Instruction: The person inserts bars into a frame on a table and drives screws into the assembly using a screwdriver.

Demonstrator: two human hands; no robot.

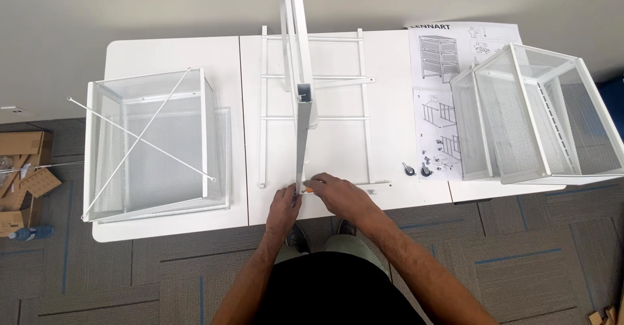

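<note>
Spanning the view: white rectangular tabletops (169, 52) set side by side on grey carpet tiles with blue lines (533, 247), plain wall behind. White metal ladder-style frame (325, 117) lies flat mid-table; a white upright rail (304, 123) rises from its near edge toward the camera. White mesh wire basket (156, 143) far left, two more nested (533, 117) right. Illustrated paper instruction sheet (434, 104) and black castors (417, 169) beside them. Left hand (283, 207) grips rail base; right hand (338, 192) fingers curled around a small orange-tipped tool (309, 186) there.
</note>
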